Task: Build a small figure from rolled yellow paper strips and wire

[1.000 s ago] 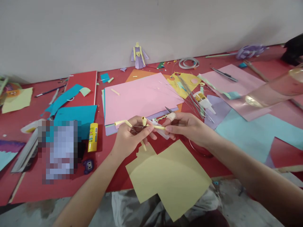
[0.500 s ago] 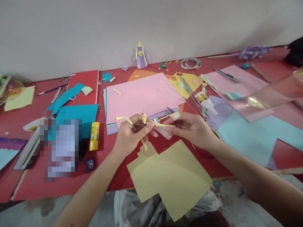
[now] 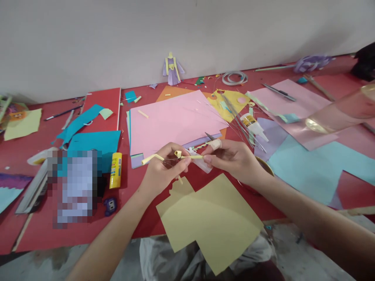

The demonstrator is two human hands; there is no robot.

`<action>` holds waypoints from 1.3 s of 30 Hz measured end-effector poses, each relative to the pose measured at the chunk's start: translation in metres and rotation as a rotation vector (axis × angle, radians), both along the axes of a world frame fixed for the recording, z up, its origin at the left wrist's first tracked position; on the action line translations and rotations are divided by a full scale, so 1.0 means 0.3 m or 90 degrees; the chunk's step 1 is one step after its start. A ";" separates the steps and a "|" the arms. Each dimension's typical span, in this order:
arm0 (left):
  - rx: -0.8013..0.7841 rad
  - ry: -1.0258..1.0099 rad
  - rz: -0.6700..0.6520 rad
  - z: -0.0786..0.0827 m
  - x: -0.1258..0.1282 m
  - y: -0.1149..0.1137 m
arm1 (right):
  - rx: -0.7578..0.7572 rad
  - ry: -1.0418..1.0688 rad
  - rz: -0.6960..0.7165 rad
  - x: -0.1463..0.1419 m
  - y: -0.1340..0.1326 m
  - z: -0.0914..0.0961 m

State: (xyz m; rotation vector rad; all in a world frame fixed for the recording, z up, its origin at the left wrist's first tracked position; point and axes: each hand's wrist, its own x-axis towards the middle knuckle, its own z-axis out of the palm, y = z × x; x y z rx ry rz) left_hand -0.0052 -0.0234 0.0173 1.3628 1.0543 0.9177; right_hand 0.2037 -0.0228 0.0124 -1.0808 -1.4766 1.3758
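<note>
Between both hands is a small figure of wire and rolled yellow paper [image 3: 152, 157], its thin tubes sticking out several ways. My left hand [image 3: 164, 166] is closed around its wire middle, thumb and fingers pinching near the upright tube. With thumb and index finger, my right hand [image 3: 231, 158] pinches the far end of a thin yellow paper tube [image 3: 195, 157] that extends from the figure. A bandage wraps a right finger. A dark pointed metal tip [image 3: 209, 136] shows just behind that finger; its other end is hidden. Yellow card [image 3: 211, 218] lies below the hands, over the table edge.
Pink paper [image 3: 172, 117] lies stacked behind the hands. A glue stick [image 3: 116, 170] stands at left by teal paper [image 3: 96, 144]. To the right are a glue bottle [image 3: 254, 125], metal wires [image 3: 234, 107] and a transparent bottle [image 3: 340, 111]. A paper doll [image 3: 172, 70] leans at the wall.
The yellow figure has turned slightly in my left hand, and its upright tube now sits lower. My right fingers have shifted slightly left along the thin tube. The view has moved a little.
</note>
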 end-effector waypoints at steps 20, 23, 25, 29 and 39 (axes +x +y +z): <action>0.026 -0.063 0.051 -0.020 0.018 -0.005 | 0.353 -0.206 -0.074 0.002 -0.010 0.005; 0.035 -0.081 0.039 -0.029 0.017 -0.002 | 0.357 -0.218 -0.056 -0.002 -0.009 -0.002; 0.052 -0.071 0.028 -0.032 0.016 -0.005 | 0.350 -0.215 -0.041 -0.006 -0.008 -0.010; 0.103 -0.056 -0.016 -0.034 0.012 -0.013 | 0.342 -0.214 -0.010 -0.013 -0.002 -0.025; 0.136 -0.044 -0.018 -0.017 0.021 -0.016 | 0.407 -0.236 0.045 -0.008 0.004 -0.031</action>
